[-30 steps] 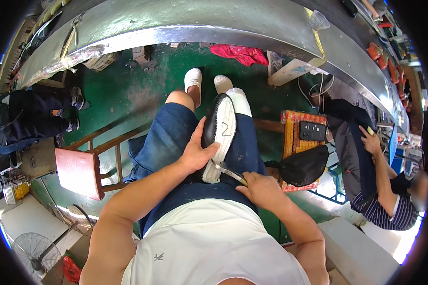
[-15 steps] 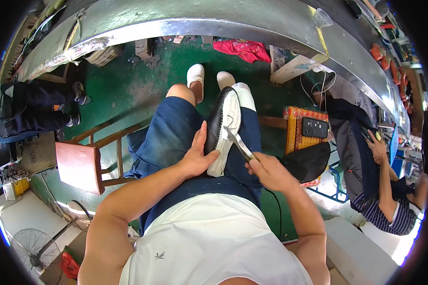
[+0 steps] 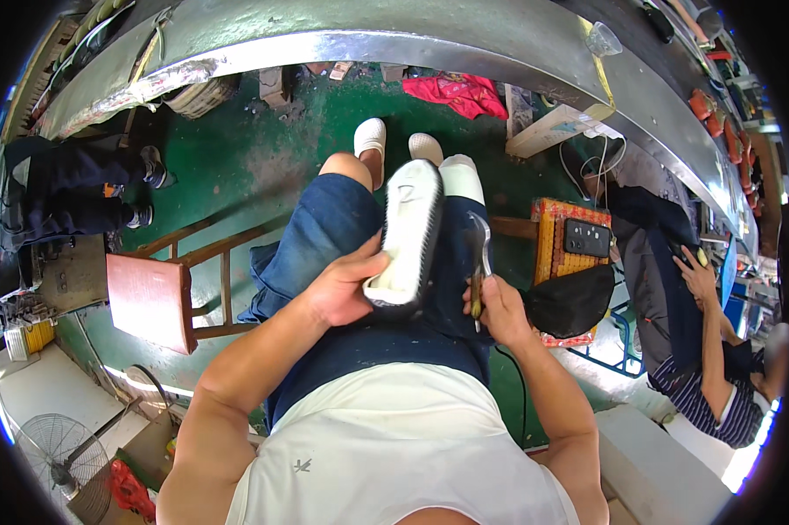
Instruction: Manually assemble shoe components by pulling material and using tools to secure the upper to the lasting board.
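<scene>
1. My right grip, just right of centre, closes around a curved metal tool.
2. My left grip holds the black-and-white shoe mid-frame, white side up.
3. At frame right, a phone lies on an orange seat.
4. The metal surface spans the top.

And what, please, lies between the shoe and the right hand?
The head view shows navy shorts between the shoe and the right hand holding a curved tool.

White top, small grey chest mark, dark-blue shorts, white clogs, white covering at right knee
</scene>
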Motion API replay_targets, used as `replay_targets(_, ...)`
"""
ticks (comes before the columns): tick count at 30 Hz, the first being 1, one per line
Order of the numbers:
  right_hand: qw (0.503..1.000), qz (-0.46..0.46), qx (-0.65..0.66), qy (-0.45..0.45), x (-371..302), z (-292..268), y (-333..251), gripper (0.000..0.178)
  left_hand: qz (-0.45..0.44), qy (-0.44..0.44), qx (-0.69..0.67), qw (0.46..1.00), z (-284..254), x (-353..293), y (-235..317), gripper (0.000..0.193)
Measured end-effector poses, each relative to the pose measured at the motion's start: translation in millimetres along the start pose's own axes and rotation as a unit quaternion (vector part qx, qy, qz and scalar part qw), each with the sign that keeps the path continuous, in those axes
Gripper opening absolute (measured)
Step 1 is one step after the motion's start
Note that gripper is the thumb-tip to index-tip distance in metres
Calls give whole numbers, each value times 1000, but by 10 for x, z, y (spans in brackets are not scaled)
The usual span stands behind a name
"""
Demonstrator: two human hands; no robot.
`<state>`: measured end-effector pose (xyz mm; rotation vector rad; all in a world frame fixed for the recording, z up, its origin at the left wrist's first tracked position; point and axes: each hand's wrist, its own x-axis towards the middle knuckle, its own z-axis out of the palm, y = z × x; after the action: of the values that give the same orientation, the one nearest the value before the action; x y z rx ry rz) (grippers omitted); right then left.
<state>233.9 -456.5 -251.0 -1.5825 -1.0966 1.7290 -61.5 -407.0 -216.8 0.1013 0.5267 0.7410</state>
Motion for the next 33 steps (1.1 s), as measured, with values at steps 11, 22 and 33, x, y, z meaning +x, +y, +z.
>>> replay_targets(11, 992, 50, -106, -55, 140, -36, 100, 53, -4, 91, -151, 984, -234, 481, -188, 60)
replay_targets(22, 982, -1, -185, -27, 252, -116, -252, 43, -14, 54, -150, 987, -158, 379, -32, 65)
replay_targets(33, 711, -385, -530, 256, 1252, -844, -2123, 42, 136, 40, 226, 964, 779, 691, 1337, 90)
